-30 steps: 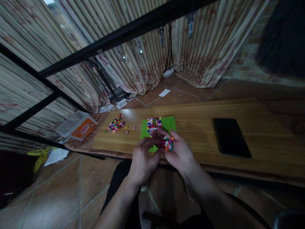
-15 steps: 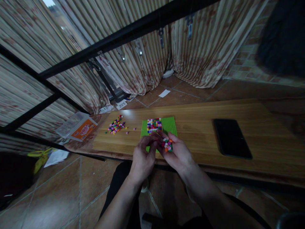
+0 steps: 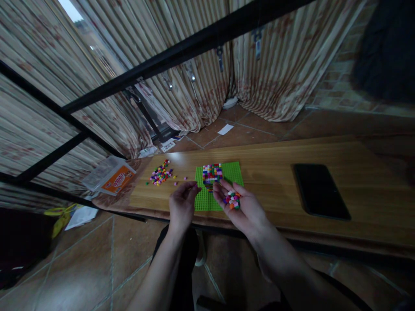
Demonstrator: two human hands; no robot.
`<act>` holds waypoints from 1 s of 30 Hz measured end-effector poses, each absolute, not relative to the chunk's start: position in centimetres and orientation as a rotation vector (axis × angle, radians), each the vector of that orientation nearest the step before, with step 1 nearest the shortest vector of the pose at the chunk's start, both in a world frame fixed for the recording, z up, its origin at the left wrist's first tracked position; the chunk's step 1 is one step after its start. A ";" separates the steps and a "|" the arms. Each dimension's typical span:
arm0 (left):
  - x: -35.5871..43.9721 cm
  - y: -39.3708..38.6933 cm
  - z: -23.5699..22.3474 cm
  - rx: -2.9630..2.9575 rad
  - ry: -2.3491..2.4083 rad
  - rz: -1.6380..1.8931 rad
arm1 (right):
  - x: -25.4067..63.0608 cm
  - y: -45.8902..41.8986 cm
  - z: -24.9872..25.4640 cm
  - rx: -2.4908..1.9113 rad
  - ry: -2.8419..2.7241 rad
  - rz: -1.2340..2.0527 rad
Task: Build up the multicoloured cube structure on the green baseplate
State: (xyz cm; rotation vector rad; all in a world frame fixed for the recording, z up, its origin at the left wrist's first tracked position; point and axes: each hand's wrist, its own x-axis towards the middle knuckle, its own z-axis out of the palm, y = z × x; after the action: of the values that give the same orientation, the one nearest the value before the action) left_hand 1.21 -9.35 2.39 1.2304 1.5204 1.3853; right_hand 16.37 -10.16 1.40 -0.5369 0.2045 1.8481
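Observation:
My right hand is palm up and cupped around a small heap of building bricks in pink, orange, green, white and other colours. Left of it, my left hand is closed in a pinch at the left edge of the green baseplate. A tiny building brick, seemingly reddish, is between its fingertips; its shape is too small to make out. On the baseplate stands a block of multicoloured bricks in tight rows, its near right part partly hidden by my right fingers.
A loose pile of bricks lies on the wooden table at left, with a few strays beside it. Beyond is a clear plastic box with an orange label. A black tablet lies at right. A dark metal bar crosses behind.
My left hand has moved left, away from the bricks in my right palm, with its fingers still pinched. More of the baseplate shows between the hands. The view has shifted slightly.

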 end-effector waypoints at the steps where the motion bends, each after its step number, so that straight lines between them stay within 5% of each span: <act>1: 1.2 -9.1 2.2 1.232 1.525 1.387 | 16.4 -10.2 1.5 -0.537 0.207 1.847; 30: 3.4 -7.1 -1.2 1.315 1.562 1.601 | 16.5 -10.2 1.1 -0.490 0.179 1.865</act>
State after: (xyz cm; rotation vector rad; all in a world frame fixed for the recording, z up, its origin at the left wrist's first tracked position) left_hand 3.38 -7.12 -1.25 1.3154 1.5619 1.6005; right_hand 16.46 -10.19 1.08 -0.4904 0.1787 1.8648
